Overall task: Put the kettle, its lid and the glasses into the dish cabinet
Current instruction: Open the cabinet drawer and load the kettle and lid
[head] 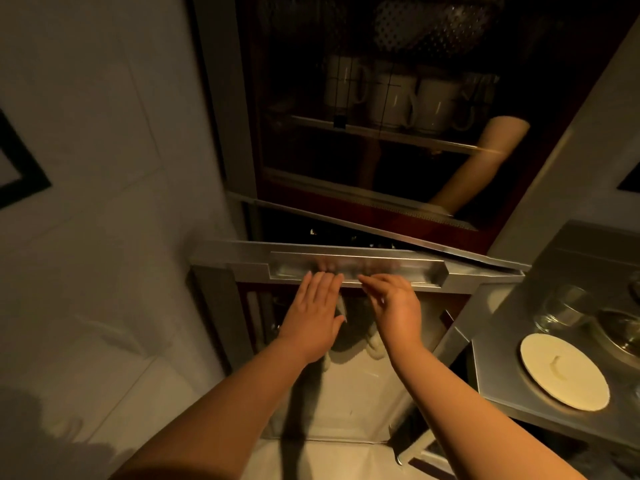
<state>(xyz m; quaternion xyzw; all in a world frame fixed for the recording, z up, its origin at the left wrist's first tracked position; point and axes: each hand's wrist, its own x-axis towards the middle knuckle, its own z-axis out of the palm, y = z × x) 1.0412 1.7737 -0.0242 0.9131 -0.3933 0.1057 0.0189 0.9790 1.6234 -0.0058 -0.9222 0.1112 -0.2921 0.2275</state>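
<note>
Nearest the camera, two bare forearms reached forward over a pale tiled floor (pixel 349 393). The left hand (pixel 313 315) lay flat with its fingers straight and together, the fingertips at the lower edge of the long recessed metal handle (pixel 356 268) on the lower door of the dish cabinet (pixel 228 133). The right hand (pixel 394 306) was just beside it, fingers loosely spread and slightly bent, the tips at the same handle edge; neither hand held anything. That lower door stood tilted outward at its top edge, leaving a dark wedge-shaped gap between it and the cabinet frame.

To the right, a steel counter (pixel 505 382) came close to the door's right end, leaving little room on that side. On it sat a round cream lid (pixel 562 370) with a small knob, near the front edge. Behind it stood a clear drinking glass (pixel 561 310), and further right more glassware (pixel 623 334), partly cut off by the frame. The kettle could not be made out.

Farther up, behind the upper glass door, a row of white mugs (pixel 391 98) stood on a shelf, with perforated ware (pixel 433 26) dimly above. The left side was open wall (pixel 86 168). No writing or brand could be read.
</note>
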